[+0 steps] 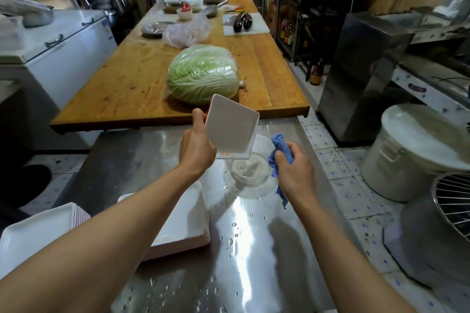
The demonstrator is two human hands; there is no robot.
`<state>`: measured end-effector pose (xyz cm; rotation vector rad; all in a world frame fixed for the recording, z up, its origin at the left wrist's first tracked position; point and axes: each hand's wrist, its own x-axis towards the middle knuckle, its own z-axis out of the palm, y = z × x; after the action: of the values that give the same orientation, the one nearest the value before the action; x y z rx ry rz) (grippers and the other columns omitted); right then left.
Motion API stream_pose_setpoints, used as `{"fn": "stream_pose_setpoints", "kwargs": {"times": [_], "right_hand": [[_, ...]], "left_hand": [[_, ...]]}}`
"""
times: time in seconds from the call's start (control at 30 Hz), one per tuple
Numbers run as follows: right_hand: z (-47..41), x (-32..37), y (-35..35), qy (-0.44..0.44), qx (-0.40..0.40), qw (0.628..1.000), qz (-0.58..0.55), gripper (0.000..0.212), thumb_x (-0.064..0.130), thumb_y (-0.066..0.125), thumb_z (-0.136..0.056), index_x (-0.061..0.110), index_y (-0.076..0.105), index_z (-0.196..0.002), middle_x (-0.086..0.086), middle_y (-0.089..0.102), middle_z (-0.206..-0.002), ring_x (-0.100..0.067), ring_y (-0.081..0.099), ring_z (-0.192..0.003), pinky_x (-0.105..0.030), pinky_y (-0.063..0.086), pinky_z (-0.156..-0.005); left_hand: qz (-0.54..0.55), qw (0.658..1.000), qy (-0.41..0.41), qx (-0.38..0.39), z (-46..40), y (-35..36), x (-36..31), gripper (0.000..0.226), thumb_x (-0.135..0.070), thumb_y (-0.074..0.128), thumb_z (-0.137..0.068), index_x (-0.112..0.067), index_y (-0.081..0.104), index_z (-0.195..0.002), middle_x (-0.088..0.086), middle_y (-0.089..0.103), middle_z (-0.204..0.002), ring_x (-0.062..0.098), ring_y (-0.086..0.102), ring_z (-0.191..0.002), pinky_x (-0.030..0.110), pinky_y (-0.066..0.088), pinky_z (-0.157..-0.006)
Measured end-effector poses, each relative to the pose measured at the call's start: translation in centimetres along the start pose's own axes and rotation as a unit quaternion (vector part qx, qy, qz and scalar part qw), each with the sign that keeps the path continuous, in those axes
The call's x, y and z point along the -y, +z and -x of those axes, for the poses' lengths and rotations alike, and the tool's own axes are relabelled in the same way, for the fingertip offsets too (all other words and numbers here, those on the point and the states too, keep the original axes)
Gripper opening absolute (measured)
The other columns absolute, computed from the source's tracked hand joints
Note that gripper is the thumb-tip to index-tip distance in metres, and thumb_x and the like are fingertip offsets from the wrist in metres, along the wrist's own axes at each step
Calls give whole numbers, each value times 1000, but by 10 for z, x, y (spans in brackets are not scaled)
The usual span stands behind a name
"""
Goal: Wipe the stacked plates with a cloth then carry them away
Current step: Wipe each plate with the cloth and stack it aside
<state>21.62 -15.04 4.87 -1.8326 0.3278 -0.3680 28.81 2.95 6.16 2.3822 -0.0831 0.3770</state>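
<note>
My left hand point(197, 145) grips a white square plate point(231, 127) by its left edge and holds it tilted up over a clear glass bowl point(250, 170). To the right of the plate, my right hand point(292, 173) holds a bunched blue cloth point(277, 150), apart from the plate, with a strip of cloth hanging below the hand. A stack of white square plates point(188, 223) sits on the wet steel table point(254, 262) under my left forearm. A second stack of white plates point(35, 234) stands at the lower left.
A wooden table point(132, 79) lies just beyond, bearing a wrapped napa cabbage point(202, 73), bags, bowls and eggplants on a white board point(245, 24). A white chest freezer point(63, 51) stands left; a lidded pot point(412, 150) and steel unit point(361, 76) stand right. A person stands at the far end.
</note>
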Motion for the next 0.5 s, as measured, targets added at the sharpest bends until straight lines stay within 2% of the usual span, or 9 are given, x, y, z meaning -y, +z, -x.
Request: {"fn": "stream_pose_setpoints", "kwargs": {"times": [0.1, 0.17, 0.27, 0.37, 0.43, 0.47, 0.5], "right_hand": [[1, 0, -1, -4, -3, 1000, 2, 13, 13, 48, -94, 23, 57, -96, 12, 57, -72, 13, 53, -55, -6, 37, -40], [3, 1, -1, -1, -2, 1000, 1, 13, 14, 47, -94, 24, 56, -95, 12, 57, -72, 11, 53, -52, -10, 37, -35], [6, 1, -1, 5, -1, 1000, 6, 13, 17, 47, -95, 25, 56, -97, 10, 58, -73, 7, 52, -46, -14, 38, -33], [9, 1, -1, 12, 1, 1000, 7, 12, 19, 47, -95, 22, 58, -100, 4, 60, -76, 0, 52, -44, -15, 37, -32], [11, 1, 1, 11, -1, 1000, 26, 15, 21, 46, -95, 22, 58, -104, -3, 61, -90, -4, 57, -60, -12, 39, -37], [11, 2, 3, 15, 2, 999, 33, 18, 22, 45, -95, 22, 57, -108, -6, 59, -100, -8, 58, -69, -13, 45, -46], [12, 4, 5, 26, 11, 999, 31, 21, 21, 44, -95, 22, 56, -111, -10, 57, -108, -15, 59, -77, -21, 52, -58]], "left_hand": [[5, 1000, -3, -11, 0, 0, -1, 37, 0, 47, -78, -24, 26, -98, -7, 47, -75, 15, 47, -61, 27, 37, -46], [10, 1000, -6, -11, 1, -1, -2, 37, 0, 47, -79, -23, 26, -98, -8, 45, -75, 14, 46, -61, 25, 34, -45], [16, 999, -23, -17, 3, -4, -1, 37, 4, 44, -77, -21, 28, -100, 2, 51, -82, 24, 49, -68, 32, 39, -52], [60, 996, -64, -9, 7, -8, 4, 38, 7, 43, -77, -19, 29, -99, 8, 52, -91, 32, 54, -82, 44, 52, -61], [124, 986, -109, -3, 10, -13, 11, 38, 9, 43, -76, -18, 31, -101, 3, 52, -93, 29, 54, -89, 48, 56, -61], [157, 978, -140, 0, 12, -16, 14, 40, 10, 44, -77, -18, 32, -102, -1, 50, -93, 25, 53, -89, 44, 57, -57], [192, 966, -174, 8, 15, -19, 16, 41, 12, 45, -78, -19, 32, -103, -3, 48, -93, 21, 52, -89, 38, 56, -50]]}}
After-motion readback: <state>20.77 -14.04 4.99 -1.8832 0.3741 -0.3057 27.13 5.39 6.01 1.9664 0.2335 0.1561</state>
